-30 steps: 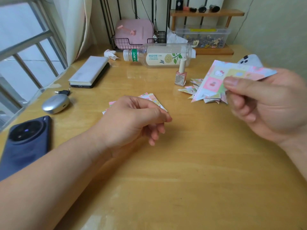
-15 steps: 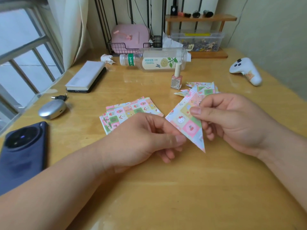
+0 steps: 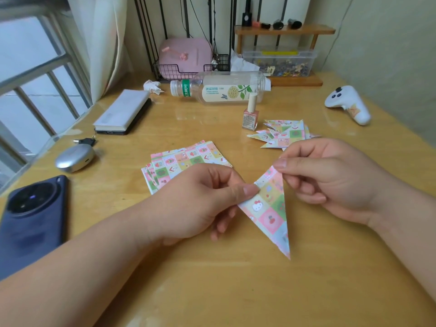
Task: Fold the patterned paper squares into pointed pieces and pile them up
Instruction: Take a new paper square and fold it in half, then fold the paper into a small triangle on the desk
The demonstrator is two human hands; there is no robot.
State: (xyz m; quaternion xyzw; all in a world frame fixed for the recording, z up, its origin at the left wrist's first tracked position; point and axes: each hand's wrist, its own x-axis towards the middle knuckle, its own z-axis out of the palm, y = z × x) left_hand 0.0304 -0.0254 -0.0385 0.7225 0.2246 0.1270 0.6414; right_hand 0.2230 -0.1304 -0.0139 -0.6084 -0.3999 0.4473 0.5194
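Your left hand (image 3: 200, 199) pinches the folded paper piece (image 3: 269, 208) at its left corner, your right hand (image 3: 330, 182) its far corner, tip pointing near, unfolded squares (image 3: 179, 161) far left, pointed pile (image 3: 285, 134) far right

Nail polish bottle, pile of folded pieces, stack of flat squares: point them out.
nail polish bottle (image 3: 250, 120), head view, pink glass body
pile of folded pieces (image 3: 291, 134), head view, topmost piece
stack of flat squares (image 3: 188, 157), head view, top sheet
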